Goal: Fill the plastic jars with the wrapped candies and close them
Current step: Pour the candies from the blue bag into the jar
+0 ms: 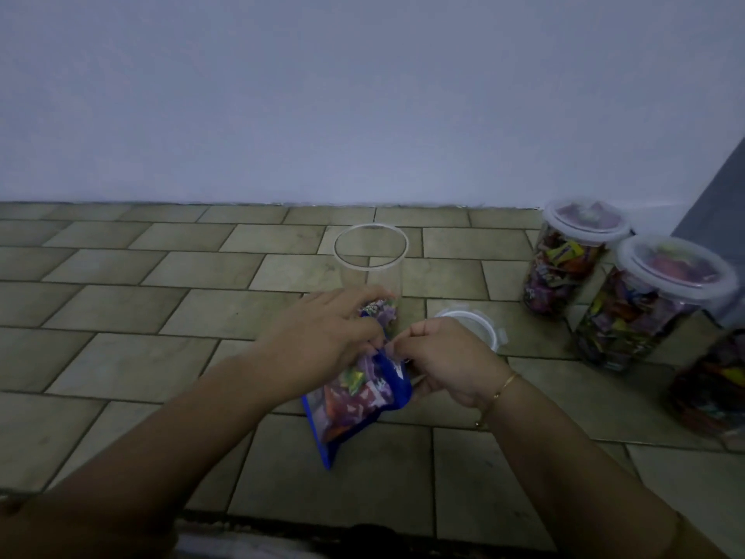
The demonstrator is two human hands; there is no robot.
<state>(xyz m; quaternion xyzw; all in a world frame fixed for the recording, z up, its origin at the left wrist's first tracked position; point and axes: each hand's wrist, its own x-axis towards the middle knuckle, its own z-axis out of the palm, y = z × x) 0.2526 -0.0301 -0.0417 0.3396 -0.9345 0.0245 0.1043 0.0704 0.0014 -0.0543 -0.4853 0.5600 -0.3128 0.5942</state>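
Note:
An empty clear plastic jar [371, 258] stands open on the tiled floor in the middle. In front of it I hold a blue-edged bag of wrapped candies [356, 401]. My left hand [322, 336] grips the bag's top from the left. My right hand [443, 357] pinches the same top edge from the right. The jar's white lid [479, 322] lies flat on the floor just behind my right hand.
Two lidded jars full of candies [564, 260] [641, 308] stand at the right, with a third candy-filled container [713, 389] at the right edge. A white wall [363, 94] runs along the back. Bare floor tiles [121, 276] spread to the left.

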